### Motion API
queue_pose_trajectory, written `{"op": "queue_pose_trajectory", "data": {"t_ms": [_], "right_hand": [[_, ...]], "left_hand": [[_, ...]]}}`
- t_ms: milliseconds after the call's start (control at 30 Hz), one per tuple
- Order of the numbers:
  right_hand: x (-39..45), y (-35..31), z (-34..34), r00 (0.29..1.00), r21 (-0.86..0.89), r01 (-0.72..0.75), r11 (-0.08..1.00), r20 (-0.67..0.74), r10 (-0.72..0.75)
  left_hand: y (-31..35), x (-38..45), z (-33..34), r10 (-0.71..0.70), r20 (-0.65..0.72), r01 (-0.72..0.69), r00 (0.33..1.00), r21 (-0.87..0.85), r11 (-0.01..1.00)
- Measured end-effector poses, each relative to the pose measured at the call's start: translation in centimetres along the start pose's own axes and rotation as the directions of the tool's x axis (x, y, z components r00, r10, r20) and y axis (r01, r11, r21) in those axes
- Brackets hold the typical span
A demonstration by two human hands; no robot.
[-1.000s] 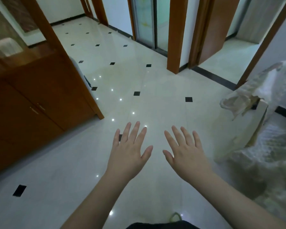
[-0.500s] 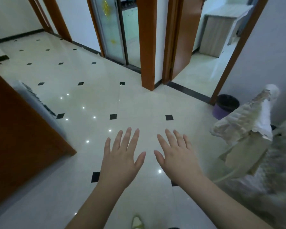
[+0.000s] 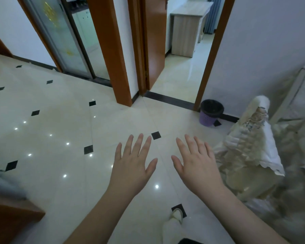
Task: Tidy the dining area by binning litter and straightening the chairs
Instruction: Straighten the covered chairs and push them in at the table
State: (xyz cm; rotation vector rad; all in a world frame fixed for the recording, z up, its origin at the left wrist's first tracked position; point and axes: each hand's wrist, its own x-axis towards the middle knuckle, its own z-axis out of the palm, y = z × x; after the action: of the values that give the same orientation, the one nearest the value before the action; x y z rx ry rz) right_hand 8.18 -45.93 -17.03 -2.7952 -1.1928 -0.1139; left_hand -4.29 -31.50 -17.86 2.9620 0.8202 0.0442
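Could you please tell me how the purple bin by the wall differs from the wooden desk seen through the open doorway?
The purple bin is round, with a dark liner; the wooden desk is boxy, pale and wood-grained. The bin stands in this room against the wall, right of the doorway; the desk stands in the room beyond. The bin is open-topped, the desk flat-topped. Both rest on pale tiled floor.

Cloth-draped furniture (image 3: 271,164) cut by right edge; blurred grey shape (image 3: 2,185) at left edge.
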Motion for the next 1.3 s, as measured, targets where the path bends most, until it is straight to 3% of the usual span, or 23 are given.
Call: {"op": "queue_pose_trajectory", "data": {"t_ms": [333, 567, 800, 967, 1300], "right_hand": [[15.8, 9.3, -0.2, 0.994, -0.064, -0.107, 0.992, 0.005, 0.107], [23.6, 11.9, 1.3, 0.983, -0.053, -0.152, 0.987, 0.094, 0.156], [34.5, 13.1, 2.8, 0.973, -0.029, -0.199, 0.98, 0.112, 0.201], [42.0, 14.5, 2.3, 0.943, -0.035, -0.313, 0.949, 0.112, 0.315], [49.3, 21.0, 3.1, 0.848, -0.077, -0.527, 0.846, 0.02, 0.53]], "left_hand": [[5.6, 19.3, -2.3, 0.145, 0.103, -0.151, 0.984, 0.054, 0.987], [5.9, 29.1, -1.4, 0.153, 0.158, -0.161, 0.975, 0.033, 0.986], [4.0, 41.5, 0.2, 0.27, 0.065, -0.273, 0.961, 0.051, 0.961], [2.4, 50.3, -0.3, 0.34, 0.044, -0.342, 0.939, 0.031, 0.939], [8.5, 64.4, 0.4, 0.607, 0.007, -0.607, 0.795, 0.004, 0.795]]}}
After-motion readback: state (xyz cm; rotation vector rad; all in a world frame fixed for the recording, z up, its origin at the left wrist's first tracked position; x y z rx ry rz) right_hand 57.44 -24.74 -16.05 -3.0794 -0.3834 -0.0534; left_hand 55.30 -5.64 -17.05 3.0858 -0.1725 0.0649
